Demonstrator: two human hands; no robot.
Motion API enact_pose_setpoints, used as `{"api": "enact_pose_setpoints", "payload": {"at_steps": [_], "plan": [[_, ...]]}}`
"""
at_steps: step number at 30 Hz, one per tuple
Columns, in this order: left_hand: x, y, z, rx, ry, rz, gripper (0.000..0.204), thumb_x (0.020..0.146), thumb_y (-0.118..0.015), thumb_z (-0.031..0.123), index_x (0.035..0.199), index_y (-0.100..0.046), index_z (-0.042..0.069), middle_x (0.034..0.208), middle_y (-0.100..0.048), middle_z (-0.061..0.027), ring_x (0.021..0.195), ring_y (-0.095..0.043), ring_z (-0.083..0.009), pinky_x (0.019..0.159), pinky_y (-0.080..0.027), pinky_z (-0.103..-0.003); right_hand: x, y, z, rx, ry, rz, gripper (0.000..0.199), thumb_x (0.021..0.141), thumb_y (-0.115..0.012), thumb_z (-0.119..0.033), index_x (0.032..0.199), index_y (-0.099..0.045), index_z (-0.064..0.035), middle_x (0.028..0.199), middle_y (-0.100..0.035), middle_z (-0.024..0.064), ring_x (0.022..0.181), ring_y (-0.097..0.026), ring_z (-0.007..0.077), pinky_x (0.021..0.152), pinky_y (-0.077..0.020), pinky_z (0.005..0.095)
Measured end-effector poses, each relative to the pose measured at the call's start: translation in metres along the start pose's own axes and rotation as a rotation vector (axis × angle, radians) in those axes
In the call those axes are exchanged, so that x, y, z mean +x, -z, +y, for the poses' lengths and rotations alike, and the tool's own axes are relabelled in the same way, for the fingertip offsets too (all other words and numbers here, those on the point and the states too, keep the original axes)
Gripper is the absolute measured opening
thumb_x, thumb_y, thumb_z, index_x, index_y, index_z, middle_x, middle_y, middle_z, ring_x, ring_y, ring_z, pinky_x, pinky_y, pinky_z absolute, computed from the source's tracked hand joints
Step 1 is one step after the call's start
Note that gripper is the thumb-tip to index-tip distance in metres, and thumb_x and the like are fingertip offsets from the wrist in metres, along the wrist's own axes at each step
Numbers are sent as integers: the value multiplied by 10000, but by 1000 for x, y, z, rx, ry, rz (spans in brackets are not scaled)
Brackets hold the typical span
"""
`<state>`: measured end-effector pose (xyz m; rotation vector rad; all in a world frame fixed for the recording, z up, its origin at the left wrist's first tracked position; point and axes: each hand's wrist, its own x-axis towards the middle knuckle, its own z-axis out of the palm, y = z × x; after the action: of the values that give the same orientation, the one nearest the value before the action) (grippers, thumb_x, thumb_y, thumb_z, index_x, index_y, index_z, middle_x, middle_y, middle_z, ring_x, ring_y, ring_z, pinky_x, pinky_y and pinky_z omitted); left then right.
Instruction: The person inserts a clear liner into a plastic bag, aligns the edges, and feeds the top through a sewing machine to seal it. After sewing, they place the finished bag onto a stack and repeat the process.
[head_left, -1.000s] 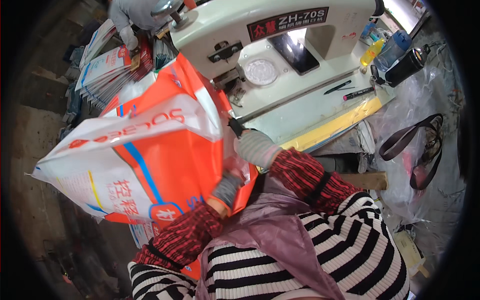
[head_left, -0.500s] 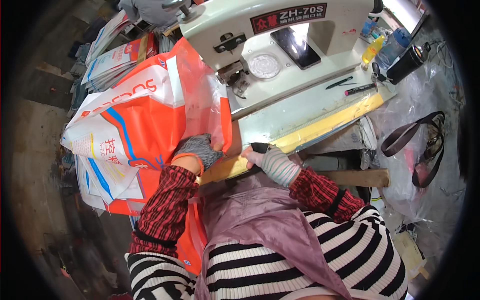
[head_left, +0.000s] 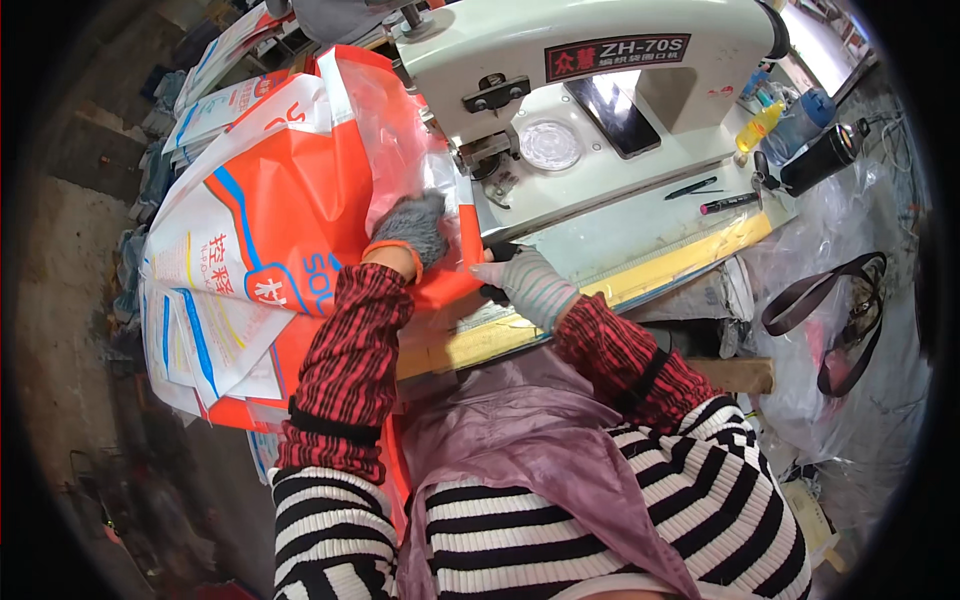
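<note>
Orange-white printed bag [head_left: 318,205] edge runs from right hand [head_left: 533,286] fingertips up beside industrial sewing machine [head_left: 460,55], left hand [head_left: 412,232] farther left on bag, can't tell either grip.

Bears white and red characters on the dark plate [head_left: 616,58] of the white machine [head_left: 460,55]. Shows red and blue lettering on the orange-and-white bag [head_left: 325,190], tiny marks on the black marker [head_left: 730,203].

Dim brown floor [head_left: 85,260] leftward, bright daylight [head_left: 825,42] upper right
</note>
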<state>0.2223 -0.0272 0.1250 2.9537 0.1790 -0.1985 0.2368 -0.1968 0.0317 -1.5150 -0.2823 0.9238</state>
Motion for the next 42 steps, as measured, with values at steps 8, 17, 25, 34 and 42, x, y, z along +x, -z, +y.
{"api": "enact_pose_setpoints", "payload": {"at_steps": [8, 17, 25, 34, 42], "plan": [[-16, -66, -45, 183, 124, 7, 520, 747, -592, 431, 1088, -523, 45, 1037, -559, -194, 1012, -532, -343, 860, -401, -424, 0, 10, -2, 197, -165, -45, 276, 772, -667, -226, 945, -606, -20, 730, -590, 24, 627, -526, 121, 586, -443, 265], [2, -52, -4, -229, 22, 312, 193, 731, -632, 127, 876, -583, 9, 753, -613, -134, 709, -603, -288, 660, -479, -387, -22, 9, -25, 135, 64, -149, 411, 762, -676, -207, 1105, -559, -12, 899, -619, 37, 763, -552, 108, 697, -459, 253], [3, -74, 6, -1569, 403, 56, 160, 802, -592, 78, 916, -587, -34, 838, -625, -84, 702, -591, -152, 640, -481, -277, -16, 14, -18, 172, 93, -131, 369, 770, -678, -187, 1079, -587, -8, 921, -631, 47, 794, -576, 121, 747, -468, 253], [-14, -73, 8, -1263, 404, 62, 270, 806, -586, 112, 1052, -587, 0, 860, -604, -73, 757, -570, -135, 664, -462, -264, 2, 29, -14, -338, 163, -9, 304, 823, -586, -128, 1127, -599, -112, 949, -640, 61, 729, -574, 147, 680, -478, 277], [-20, -81, 11, -1465, 377, 138, 281, 840, -577, 120, 1102, -588, 17, 832, -596, -39, 712, -534, -99, 642, -444, -240, -1, 19, -31, 275, -204, 39, 413, 815, -629, -387, 932, -648, 9, 821, -657, 35, 668, -578, 103, 621, -477, 269]]}}
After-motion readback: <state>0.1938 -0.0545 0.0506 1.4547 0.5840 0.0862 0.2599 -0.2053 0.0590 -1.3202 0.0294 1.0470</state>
